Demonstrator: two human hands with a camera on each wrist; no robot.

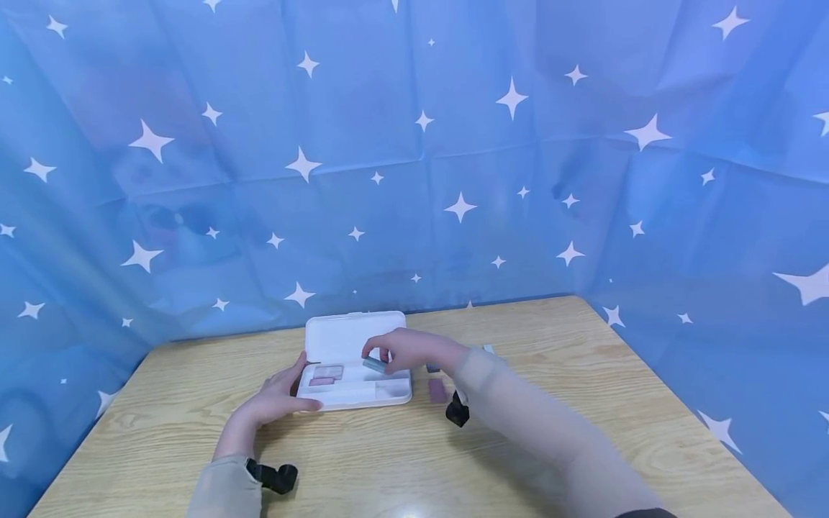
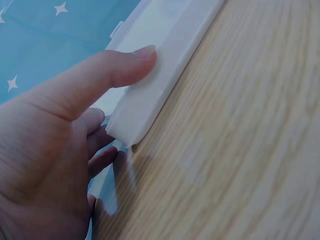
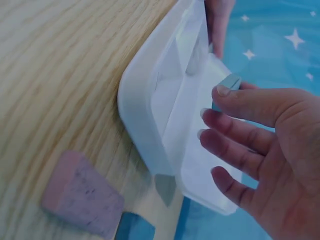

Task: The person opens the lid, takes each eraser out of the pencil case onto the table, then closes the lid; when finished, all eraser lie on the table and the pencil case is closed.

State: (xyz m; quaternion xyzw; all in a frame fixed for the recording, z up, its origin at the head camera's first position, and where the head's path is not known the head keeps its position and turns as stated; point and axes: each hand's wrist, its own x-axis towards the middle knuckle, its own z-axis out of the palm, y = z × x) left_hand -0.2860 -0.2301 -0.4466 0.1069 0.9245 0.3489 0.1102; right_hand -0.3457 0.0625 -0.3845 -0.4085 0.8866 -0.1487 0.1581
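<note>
A white hinged case (image 1: pixel 346 394) lies opened on the table, its lid (image 1: pixel 337 338) tilted back. In its left part are a clear-and-white piece (image 1: pixel 328 372) and a pink piece (image 1: pixel 322 381). My left hand (image 1: pixel 277 398) holds the case's left end, the thumb (image 2: pixel 132 67) on the front rim and the other fingers around the side. Over the case's right part, my right hand (image 1: pixel 408 349) pinches a grey-green block (image 1: pixel 375 365) between thumb and fingers; the right wrist view shows the block (image 3: pixel 229 85) at the thumb tip, with the remaining fingers loosely bent.
On the wooden table (image 1: pixel 531 374), right of the case, lie a pink-purple block (image 1: pixel 437 391) and a dark blue block (image 1: pixel 432 367), partly hidden by my right arm. A pale piece (image 1: pixel 488 349) shows behind the sleeve. A blue star-patterned curtain (image 1: pixel 388 144) hangs behind the table.
</note>
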